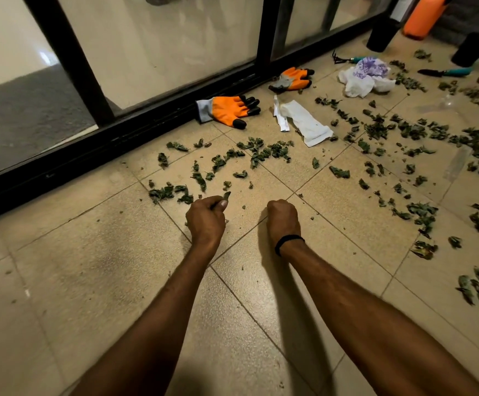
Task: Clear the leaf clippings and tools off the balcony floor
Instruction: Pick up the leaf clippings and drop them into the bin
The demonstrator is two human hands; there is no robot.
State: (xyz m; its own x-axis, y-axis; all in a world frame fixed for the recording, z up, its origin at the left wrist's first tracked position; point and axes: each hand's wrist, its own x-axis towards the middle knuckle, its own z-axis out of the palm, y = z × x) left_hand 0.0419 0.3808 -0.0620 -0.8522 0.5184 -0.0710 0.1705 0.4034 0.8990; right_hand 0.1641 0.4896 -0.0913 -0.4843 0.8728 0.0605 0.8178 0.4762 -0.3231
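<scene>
Green leaf clippings (264,151) lie scattered over the beige tiled floor (95,270), thickest toward the right. My left hand (206,217) hovers low over the tiles with its fingers curled round leaf pieces; one leaf tip sticks out past the thumb. My right hand (283,218) is beside it, fingers curled downward; what lies under them is hidden. Two orange work gloves (226,110) (293,79) lie by the door track. A teal-handled trowel (446,72) and a teal-handled hand rake (346,58) rest at the far right.
A black-framed sliding glass door (152,121) runs along the left and back. A flat white wrapper (304,122) and a crumpled white and purple bag (366,77) lie among the leaves. Two black cylinders (382,35) (472,50) and an orange container (423,17) stand at the far right.
</scene>
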